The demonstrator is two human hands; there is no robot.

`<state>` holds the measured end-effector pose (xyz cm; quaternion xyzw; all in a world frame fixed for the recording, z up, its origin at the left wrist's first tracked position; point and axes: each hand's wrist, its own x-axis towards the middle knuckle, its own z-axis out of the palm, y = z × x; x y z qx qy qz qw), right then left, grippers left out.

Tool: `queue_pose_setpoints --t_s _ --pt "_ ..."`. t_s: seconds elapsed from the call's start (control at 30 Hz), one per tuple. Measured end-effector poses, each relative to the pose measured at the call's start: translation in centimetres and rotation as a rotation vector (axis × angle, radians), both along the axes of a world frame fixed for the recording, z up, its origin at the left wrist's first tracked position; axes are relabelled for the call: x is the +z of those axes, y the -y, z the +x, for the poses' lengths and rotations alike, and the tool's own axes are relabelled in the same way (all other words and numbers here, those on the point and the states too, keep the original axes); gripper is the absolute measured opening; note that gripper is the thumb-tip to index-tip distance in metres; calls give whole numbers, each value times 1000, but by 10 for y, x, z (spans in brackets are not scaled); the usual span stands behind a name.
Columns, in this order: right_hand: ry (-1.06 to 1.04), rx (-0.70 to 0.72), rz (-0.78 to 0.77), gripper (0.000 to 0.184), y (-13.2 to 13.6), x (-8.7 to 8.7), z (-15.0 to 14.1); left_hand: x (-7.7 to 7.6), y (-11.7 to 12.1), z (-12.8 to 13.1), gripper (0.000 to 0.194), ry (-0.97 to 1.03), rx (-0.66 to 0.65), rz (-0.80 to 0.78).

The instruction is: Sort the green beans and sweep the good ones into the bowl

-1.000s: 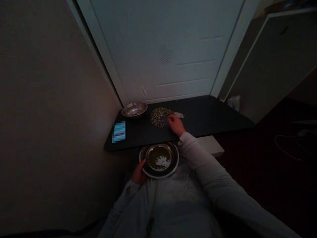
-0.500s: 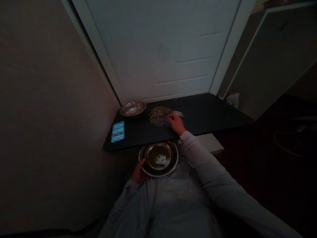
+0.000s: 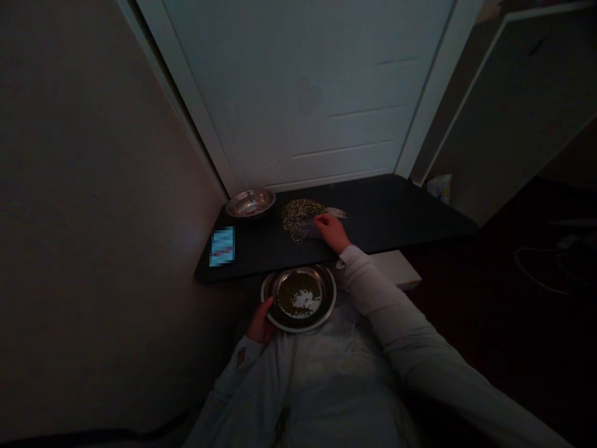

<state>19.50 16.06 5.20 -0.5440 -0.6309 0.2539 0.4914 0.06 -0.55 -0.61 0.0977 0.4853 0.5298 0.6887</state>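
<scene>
Just now, a thin scatter of grains (image 3: 298, 239) has slipped out at six o'clock from the loose, speckled green-and-pale grain heap (image 3: 293, 213) on the dark, round-cornered tabletop (image 3: 396, 205); half a second ago that edge was tidier. I judge the heap is being worked at its near side, with plenty lying there yet. The right hand (image 3: 332, 231) sits at the heap's four o'clock, fingers curled in; I cannot tell whether they pinch anything. At three o'clock is a small whitish pile (image 3: 336, 213). Below the table edge, at six, the left hand (image 3: 261, 323) grips a shiny round steel bowl (image 3: 328, 295) of dark-green grains (image 3: 291, 289) by its eight-o'clock rim, both staying put. Another wide steel bowl (image 3: 250, 203) stands toward ten.
</scene>
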Motion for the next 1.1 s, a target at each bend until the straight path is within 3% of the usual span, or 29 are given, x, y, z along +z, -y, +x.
queue_pose_setpoints --t_s 0.23,0.57,1.1 --pt "65 71 -30 18 -1 -2 -1 2 0 0 16 -20 14 -20" --pt "-100 142 -43 15 0 -1 -6 -5 -2 -3 17 16 -21 19" --pt "24 179 -77 19 9 0 -23 2 -2 1 19 13 -17 -6"
